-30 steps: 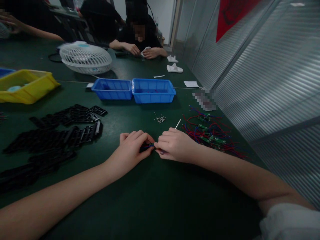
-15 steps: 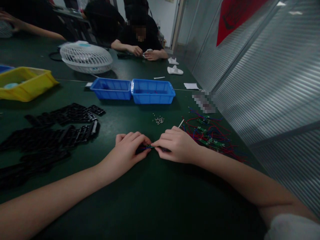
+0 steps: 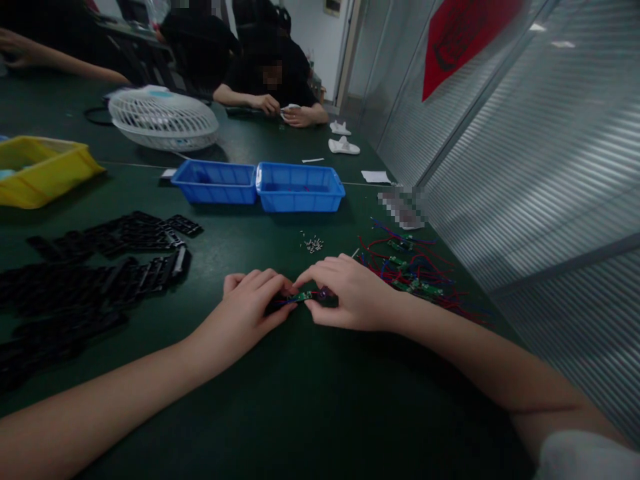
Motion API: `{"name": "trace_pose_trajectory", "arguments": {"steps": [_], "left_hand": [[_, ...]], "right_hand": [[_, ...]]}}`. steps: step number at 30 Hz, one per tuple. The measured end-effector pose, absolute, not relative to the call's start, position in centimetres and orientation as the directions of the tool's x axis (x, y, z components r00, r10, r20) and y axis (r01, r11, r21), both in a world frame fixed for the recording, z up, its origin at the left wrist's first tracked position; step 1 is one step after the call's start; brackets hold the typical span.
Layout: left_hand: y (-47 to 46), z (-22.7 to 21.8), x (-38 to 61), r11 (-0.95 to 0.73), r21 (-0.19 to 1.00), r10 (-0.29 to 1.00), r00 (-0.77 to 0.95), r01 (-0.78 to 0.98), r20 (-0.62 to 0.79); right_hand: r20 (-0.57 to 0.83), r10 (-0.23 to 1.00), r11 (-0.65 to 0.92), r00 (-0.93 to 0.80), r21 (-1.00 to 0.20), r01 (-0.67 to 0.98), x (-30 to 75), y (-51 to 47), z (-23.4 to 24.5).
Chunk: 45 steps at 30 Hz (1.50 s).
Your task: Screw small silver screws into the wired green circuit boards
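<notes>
Between my two hands, low over the green table, is a small green circuit board [image 3: 305, 296] with red and blue wires. Dark material shows at both ends of it, perhaps a black plastic piece beneath, mostly hidden by my fingers. My left hand [image 3: 253, 300] is closed around the left end, thumb and fingertips at the board's edge. Curved over the right end, my right hand [image 3: 353, 293] has its index fingertip near the left fingertips and its thumb below the board. Just beyond lies a small pile of screws [image 3: 314, 245].
Black plastic parts [image 3: 100, 280] lie in heaps at left. Wired circuit boards [image 3: 415, 283] are piled beyond my right forearm. Two blue bins [image 3: 300, 200], a yellow bin [image 3: 50, 180] and a white fan [image 3: 163, 120] stand farther back. Across the table a person [image 3: 270, 80] handles a white part.
My right index finger has lifted and reached leftward over the board, and my right grip has widened. More of the green board and its red wire now shows. The whole view has shifted slightly.
</notes>
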<state>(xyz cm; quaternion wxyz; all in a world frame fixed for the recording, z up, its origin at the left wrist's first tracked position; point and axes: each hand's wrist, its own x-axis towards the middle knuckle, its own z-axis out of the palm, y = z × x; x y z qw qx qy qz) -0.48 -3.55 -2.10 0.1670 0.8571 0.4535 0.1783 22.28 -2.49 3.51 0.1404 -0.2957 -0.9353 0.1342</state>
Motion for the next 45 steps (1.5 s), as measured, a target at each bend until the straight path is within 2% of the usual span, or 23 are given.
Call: {"name": "trace_pose_trajectory", "arguments": {"steps": [2,4,7,9,12,15,20,30,37,45], "left_hand": [[-3.6,-2.1,-0.4,-0.542,0.440,0.832,0.530,0.716,0.161],[-3.7,-1.9,-0.3,-0.553,0.435,0.824,0.543,0.710,0.160],[-3.9,-1.4,-0.2,-0.560,0.424,0.818,0.554,0.712,0.151],[-4.0,-1.2,-0.2,-0.559,0.416,0.820,0.554,0.717,0.148],[-4.0,-1.3,-0.3,-0.562,0.403,0.819,0.555,0.722,0.149],[-4.0,-1.5,-0.3,-0.566,0.391,0.818,0.554,0.726,0.155],[-4.1,-1.4,-0.3,-0.563,0.382,0.822,0.543,0.733,0.171],[-4.2,-1.1,-0.2,-0.557,0.398,0.825,0.540,0.729,0.166],[-4.1,-1.3,-0.1,-0.572,0.389,0.817,0.545,0.722,0.191],[-4.1,-1.2,-0.1,-0.567,0.393,0.818,0.552,0.724,0.164]], "right_hand": [[0.248,0.625,0.748,-0.740,-0.460,0.478,22.2,-2.8,4.8],[0.301,0.650,0.674,-0.698,-0.652,0.347,22.0,-3.0,6.0],[0.390,0.763,0.475,-0.516,-0.879,0.037,21.0,-3.1,7.2],[0.343,0.820,0.278,-0.459,-0.938,-0.206,20.1,-2.9,7.5],[0.215,0.849,0.016,-0.483,-0.923,-0.383,18.6,-2.4,7.4],[0.206,0.865,-0.071,-0.458,-0.853,-0.517,17.7,-1.7,6.3],[0.233,0.884,-0.074,-0.405,-0.786,-0.614,17.7,-0.7,3.7],[0.176,0.866,-0.184,-0.468,-0.758,-0.626,17.8,-0.6,3.2],[0.198,0.851,-0.168,-0.486,-0.775,-0.609,17.6,-0.7,2.7],[0.249,0.837,-0.072,-0.487,-0.832,-0.550,17.3,-1.3,2.7]]}}
